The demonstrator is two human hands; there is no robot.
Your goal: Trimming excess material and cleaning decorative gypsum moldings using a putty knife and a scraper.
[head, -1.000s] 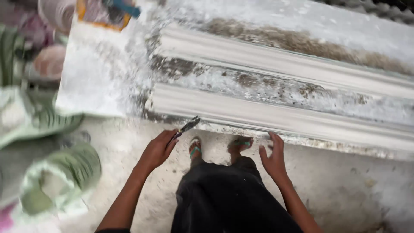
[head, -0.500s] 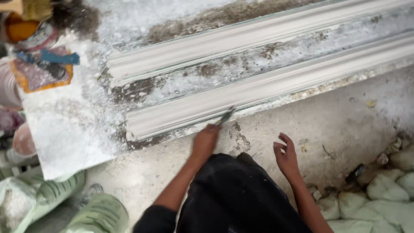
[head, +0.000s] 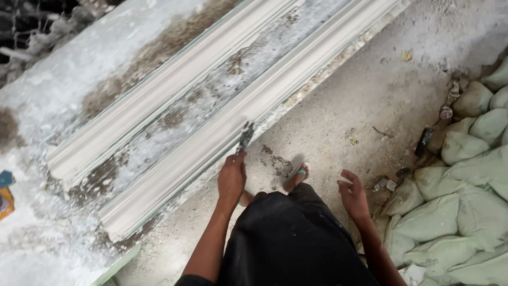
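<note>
My left hand grips a small dark scraper tool whose tip rests against the near white plaster moulding. That long moulding lies on a plaster-dusted work table, with a second white moulding parallel behind it. My right hand hangs free beside my hip over the concrete floor, fingers loosely curled, with a small pale bit at the fingertips that I cannot identify. My black trousers and one sandalled foot show below.
Stacked pale green sacks crowd the right side. Small debris and a dark scrap litter the concrete floor. An orange and blue item sits at the table's left edge. Dark netting shows at top left.
The view has swung right along the mouldings. My left hand has kept the scraper on the near moulding. More sacks have come into view on the right.
</note>
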